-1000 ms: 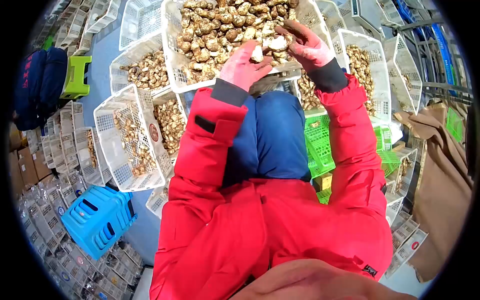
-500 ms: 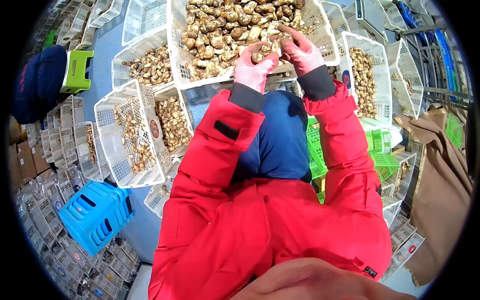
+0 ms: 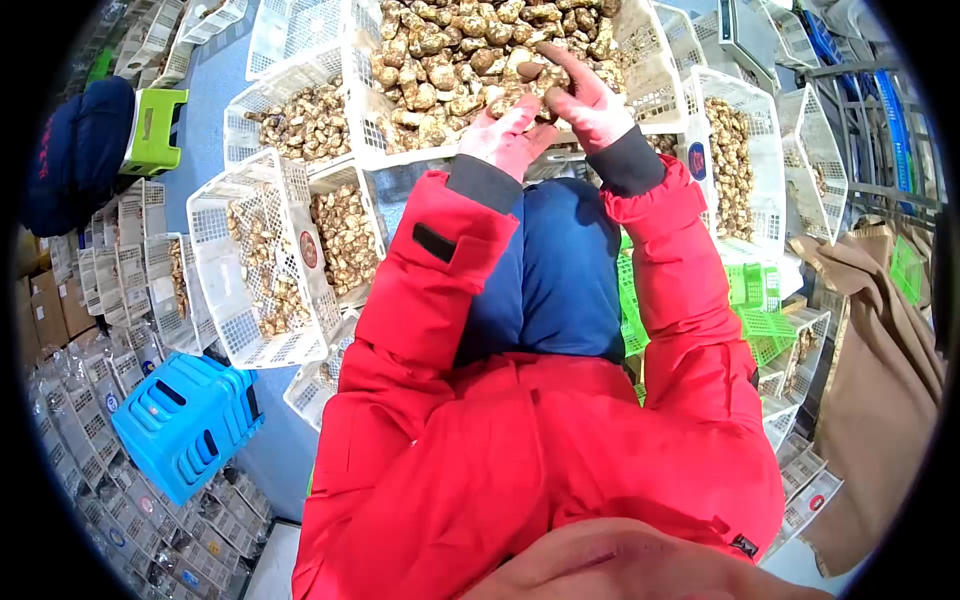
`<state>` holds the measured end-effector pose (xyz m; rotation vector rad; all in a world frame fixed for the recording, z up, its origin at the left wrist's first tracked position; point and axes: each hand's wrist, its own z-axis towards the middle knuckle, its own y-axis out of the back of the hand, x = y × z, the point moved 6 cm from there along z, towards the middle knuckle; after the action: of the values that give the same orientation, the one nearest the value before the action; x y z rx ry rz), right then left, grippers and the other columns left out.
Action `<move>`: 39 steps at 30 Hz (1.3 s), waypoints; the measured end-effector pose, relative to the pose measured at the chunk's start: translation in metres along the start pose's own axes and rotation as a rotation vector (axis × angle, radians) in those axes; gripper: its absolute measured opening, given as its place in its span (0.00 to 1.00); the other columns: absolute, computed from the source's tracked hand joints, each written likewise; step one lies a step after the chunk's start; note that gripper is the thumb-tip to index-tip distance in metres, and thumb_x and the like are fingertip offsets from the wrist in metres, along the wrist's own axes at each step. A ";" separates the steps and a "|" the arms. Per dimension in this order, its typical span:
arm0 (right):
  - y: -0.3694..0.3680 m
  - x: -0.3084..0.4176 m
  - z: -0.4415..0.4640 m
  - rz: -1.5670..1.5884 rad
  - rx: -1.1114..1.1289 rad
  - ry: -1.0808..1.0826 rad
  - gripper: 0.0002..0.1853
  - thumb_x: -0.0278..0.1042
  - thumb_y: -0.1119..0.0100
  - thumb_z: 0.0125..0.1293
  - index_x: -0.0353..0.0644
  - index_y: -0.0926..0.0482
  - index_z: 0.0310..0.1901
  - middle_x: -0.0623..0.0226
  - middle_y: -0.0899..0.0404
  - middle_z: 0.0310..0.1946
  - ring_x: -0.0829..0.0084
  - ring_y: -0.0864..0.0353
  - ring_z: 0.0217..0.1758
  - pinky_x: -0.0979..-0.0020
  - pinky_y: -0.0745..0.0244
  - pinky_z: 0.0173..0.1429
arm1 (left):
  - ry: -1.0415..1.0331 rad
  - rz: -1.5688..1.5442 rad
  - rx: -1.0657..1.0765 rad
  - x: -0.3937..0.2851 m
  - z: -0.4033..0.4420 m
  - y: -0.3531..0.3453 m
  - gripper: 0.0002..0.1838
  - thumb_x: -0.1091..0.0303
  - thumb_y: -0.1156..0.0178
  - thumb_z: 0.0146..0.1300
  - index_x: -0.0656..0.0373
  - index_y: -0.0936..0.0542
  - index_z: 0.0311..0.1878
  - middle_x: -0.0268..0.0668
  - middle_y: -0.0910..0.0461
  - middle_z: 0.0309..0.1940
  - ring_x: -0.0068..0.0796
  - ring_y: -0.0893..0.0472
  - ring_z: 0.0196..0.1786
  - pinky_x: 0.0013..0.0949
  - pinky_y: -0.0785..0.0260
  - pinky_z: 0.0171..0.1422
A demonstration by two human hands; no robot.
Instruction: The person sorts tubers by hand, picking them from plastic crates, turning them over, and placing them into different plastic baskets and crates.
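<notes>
Brown-and-white mushrooms fill much of a large white basket at the top centre. Both hands are over its near edge, in pink gloves with dark, dirty fingertips. My left hand has its fingers curled around a mushroom low in the pile. Just right of it, my right hand is bent with thumb and forefinger around a brown mushroom. The fingertips of the two hands are close together, and parts of both mushrooms are hidden behind them.
White baskets of mushrooms stand left, upper left and right. Green baskets are beside my right knee. A blue stool lies lower left, a green stool upper left, and brown cloth hangs at right.
The hands have come closer together than a second ago, and the pale mushroom pieces seen between them then are out of sight. The view has shifted slightly.
</notes>
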<state>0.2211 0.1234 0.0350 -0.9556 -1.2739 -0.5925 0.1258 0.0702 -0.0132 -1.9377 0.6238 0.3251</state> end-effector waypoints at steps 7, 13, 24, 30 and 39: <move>0.005 -0.011 -0.005 -0.004 0.025 -0.074 0.35 0.24 0.44 0.52 0.41 0.47 0.63 0.70 0.30 0.36 0.82 0.31 0.39 0.80 0.34 0.48 | -0.032 -0.173 0.104 0.001 0.014 0.012 0.18 0.67 0.45 0.58 0.68 0.35 0.48 0.43 0.31 0.45 0.36 0.30 0.48 0.36 0.40 0.61; 0.005 -0.001 -0.002 -0.052 -0.022 -0.035 0.29 0.37 0.45 0.59 0.38 0.42 0.60 0.76 0.33 0.31 0.82 0.33 0.37 0.78 0.35 0.47 | -0.214 0.104 0.070 -0.008 0.005 0.010 0.19 0.69 0.44 0.58 0.67 0.36 0.49 0.42 0.29 0.43 0.33 0.27 0.45 0.36 0.34 0.56; 0.002 -0.004 -0.003 0.090 0.036 -0.071 0.32 0.41 0.42 0.56 0.40 0.41 0.61 0.79 0.34 0.27 0.86 0.34 0.35 0.80 0.37 0.46 | -0.189 0.198 0.064 -0.024 0.002 0.000 0.20 0.71 0.43 0.56 0.61 0.36 0.51 0.39 0.27 0.40 0.29 0.25 0.42 0.35 0.30 0.49; -0.007 -0.006 0.000 0.019 0.026 -0.093 0.29 0.35 0.45 0.58 0.38 0.42 0.60 0.78 0.35 0.25 0.86 0.34 0.30 0.81 0.35 0.43 | -0.196 0.098 0.010 -0.027 0.004 0.007 0.19 0.77 0.41 0.53 0.61 0.33 0.48 0.41 0.24 0.39 0.27 0.22 0.38 0.29 0.27 0.37; -0.008 -0.002 -0.004 0.027 0.165 -0.050 0.30 0.32 0.45 0.57 0.39 0.42 0.61 0.78 0.38 0.25 0.87 0.40 0.28 0.85 0.41 0.36 | -0.154 0.102 -0.004 -0.023 0.007 0.017 0.16 0.74 0.46 0.56 0.59 0.31 0.49 0.37 0.26 0.42 0.29 0.25 0.41 0.37 0.29 0.47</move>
<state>0.2164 0.1159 0.0356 -0.8541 -1.3310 -0.4373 0.0979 0.0769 -0.0177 -1.8676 0.6218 0.5351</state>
